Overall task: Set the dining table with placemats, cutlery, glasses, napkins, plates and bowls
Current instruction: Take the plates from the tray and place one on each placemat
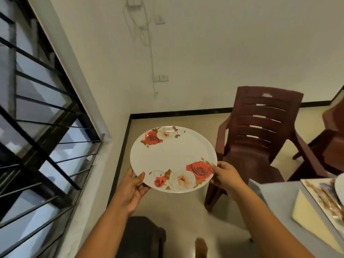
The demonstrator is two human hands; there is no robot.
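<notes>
A round white plate point(173, 157) printed with red and cream roses is held level in the air above the floor. My left hand point(133, 189) grips its near left rim, thumb on top. My right hand point(226, 176) pinches its right rim by the big red rose. The dining table point(275, 198) with a grey top shows at the lower right. On it lie a patterned placemat point(323, 200), a pale yellow napkin point(305, 211) and the edge of another white plate point(339, 185).
A dark brown plastic chair point(260, 138) stands just right of the plate, beside the table. A second chair point(333, 131) is at the right edge. A barred window point(37, 127) fills the left. A dark object point(141, 237) sits on the floor below my arms.
</notes>
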